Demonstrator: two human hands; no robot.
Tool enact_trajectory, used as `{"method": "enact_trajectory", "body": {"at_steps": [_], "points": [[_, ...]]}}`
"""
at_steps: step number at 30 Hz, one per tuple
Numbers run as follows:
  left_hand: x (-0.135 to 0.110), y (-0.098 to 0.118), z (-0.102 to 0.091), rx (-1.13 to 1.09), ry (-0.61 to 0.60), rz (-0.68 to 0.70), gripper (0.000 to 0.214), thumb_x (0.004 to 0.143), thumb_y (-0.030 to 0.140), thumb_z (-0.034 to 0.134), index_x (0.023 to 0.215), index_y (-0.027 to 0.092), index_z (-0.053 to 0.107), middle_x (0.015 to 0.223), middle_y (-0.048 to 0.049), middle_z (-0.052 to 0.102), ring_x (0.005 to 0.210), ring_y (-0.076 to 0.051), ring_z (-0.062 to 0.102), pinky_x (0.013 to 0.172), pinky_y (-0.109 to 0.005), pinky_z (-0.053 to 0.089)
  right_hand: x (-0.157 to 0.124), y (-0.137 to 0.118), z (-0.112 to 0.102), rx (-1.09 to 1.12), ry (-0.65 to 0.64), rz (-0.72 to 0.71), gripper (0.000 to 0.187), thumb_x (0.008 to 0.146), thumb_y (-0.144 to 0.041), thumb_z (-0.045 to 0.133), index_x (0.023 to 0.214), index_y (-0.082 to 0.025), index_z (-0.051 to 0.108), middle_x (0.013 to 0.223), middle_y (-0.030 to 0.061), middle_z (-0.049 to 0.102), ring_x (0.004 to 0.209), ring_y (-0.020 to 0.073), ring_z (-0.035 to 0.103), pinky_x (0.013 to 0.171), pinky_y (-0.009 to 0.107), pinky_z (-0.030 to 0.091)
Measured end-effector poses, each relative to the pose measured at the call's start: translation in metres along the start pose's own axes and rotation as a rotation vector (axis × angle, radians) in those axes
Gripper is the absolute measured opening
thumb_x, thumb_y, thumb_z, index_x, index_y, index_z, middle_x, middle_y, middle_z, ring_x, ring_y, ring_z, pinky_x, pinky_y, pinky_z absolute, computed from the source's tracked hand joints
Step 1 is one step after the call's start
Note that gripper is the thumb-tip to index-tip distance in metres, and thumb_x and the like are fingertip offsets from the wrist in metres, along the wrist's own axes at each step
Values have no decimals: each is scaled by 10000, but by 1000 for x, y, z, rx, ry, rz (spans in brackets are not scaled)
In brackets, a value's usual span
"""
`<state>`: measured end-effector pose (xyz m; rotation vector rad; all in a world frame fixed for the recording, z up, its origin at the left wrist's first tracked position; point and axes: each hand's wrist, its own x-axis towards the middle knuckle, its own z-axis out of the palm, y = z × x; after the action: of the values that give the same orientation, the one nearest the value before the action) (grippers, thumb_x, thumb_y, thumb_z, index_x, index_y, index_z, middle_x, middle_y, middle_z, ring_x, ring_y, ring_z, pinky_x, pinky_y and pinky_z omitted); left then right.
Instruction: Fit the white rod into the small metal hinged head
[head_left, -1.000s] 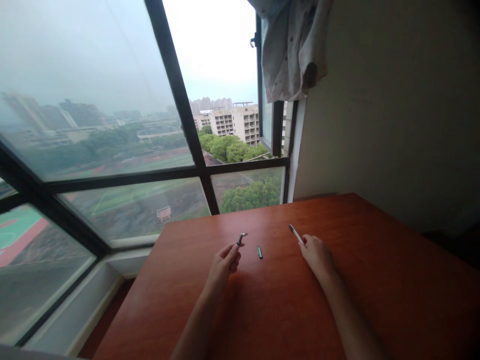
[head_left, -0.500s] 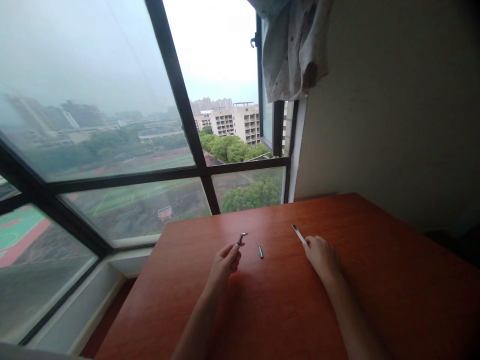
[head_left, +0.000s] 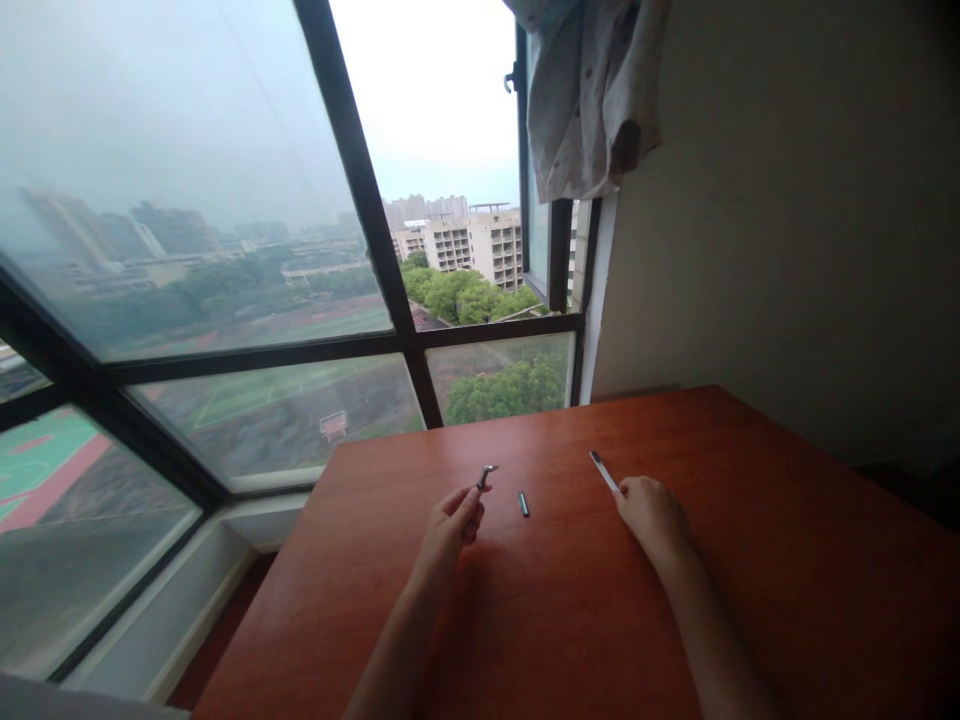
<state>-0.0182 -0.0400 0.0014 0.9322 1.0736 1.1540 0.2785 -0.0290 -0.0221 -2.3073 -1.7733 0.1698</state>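
Note:
My left hand (head_left: 452,522) pinches a small silvery metal piece with a bent tip (head_left: 487,473) between thumb and fingers, held over the table; its kind is too small to make out. In my right hand (head_left: 654,515) is a slim white stick with a dark end, like a toothbrush (head_left: 604,472), pointing away and to the left. Its lower end is hidden by my fingers. Between the two hands lies a small dark narrow bar with a lighter face (head_left: 523,503), which neither hand touches.
The reddish-brown wooden table (head_left: 570,620) stretches beneath both arms. Beyond its far edge stands a dark-framed window (head_left: 412,340), with a sash swung out at the right. A cloth (head_left: 585,110) hangs at the top, beside a plain wall (head_left: 772,220).
The whole view has shifted very slightly. My right hand and the white stick sit a touch farther right; my left hand keeps its hold on the metal piece.

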Motion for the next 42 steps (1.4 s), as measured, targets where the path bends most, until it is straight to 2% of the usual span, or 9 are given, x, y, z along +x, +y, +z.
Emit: {"method": "enact_trajectory", "body": {"at_steps": [7,12,20,25,29,32,35,38,42], "points": [[2,-2,-2,-6,-13,4,524,654,511,746,993,117,674,543,64,410,434,-41,287,424,-191,136,9,24,-1,43,139,56,246,872,-222,490,960,-174,714,950,124,701,837,219,653,653,272,407],[3,-2,-2,12,-13,1,525,652,523,741,981,117,681,548,59,424,429,-42,293,423,-195,142,13,30,7,62,99,17,246,860,-214,523,1003,-149,712,975,139,703,894,232,649,713,275,420],[2,-1,-1,13,6,-1,482,648,513,749,924,122,689,564,47,447,436,-42,311,432,-196,150,12,27,12,80,70,-3,207,837,-195,532,887,-183,733,890,103,719,826,210,660,656,254,408],[1,0,0,11,-2,9,516,653,518,742,976,119,687,563,49,442,439,-45,309,431,-197,151,14,27,11,93,112,20,228,846,-235,527,959,-161,711,890,115,700,808,218,646,647,266,408],[2,-3,-2,17,-11,37,494,676,513,730,970,119,686,574,45,440,456,-52,324,444,-198,170,7,-4,6,251,174,-143,264,854,-249,514,1037,-152,678,877,87,668,773,200,619,695,275,432],[3,-5,-3,40,-26,76,437,719,489,708,944,114,687,584,34,451,491,-67,357,464,-200,203,-8,-44,3,398,5,-450,276,829,-203,543,1076,-153,655,909,68,656,792,178,607,753,262,446],[5,-7,-4,81,-45,108,418,741,478,693,928,104,695,589,21,471,519,-81,383,482,-204,236,-20,-78,-1,385,-168,-635,385,785,-181,605,1170,-182,603,1026,74,639,918,185,595,801,250,429],[7,-9,-5,109,-47,127,421,739,475,695,937,104,701,617,5,511,559,-94,427,510,-201,281,-21,-97,-5,165,-275,-641,360,762,-173,620,1122,-188,613,1063,91,624,978,208,579,818,266,407],[6,-10,-4,118,-34,136,404,736,461,699,952,120,701,650,-1,545,582,-98,446,534,-199,311,-9,-108,-6,91,-314,-634,219,772,-198,613,976,-145,674,1049,133,626,942,234,596,768,278,405]]}}
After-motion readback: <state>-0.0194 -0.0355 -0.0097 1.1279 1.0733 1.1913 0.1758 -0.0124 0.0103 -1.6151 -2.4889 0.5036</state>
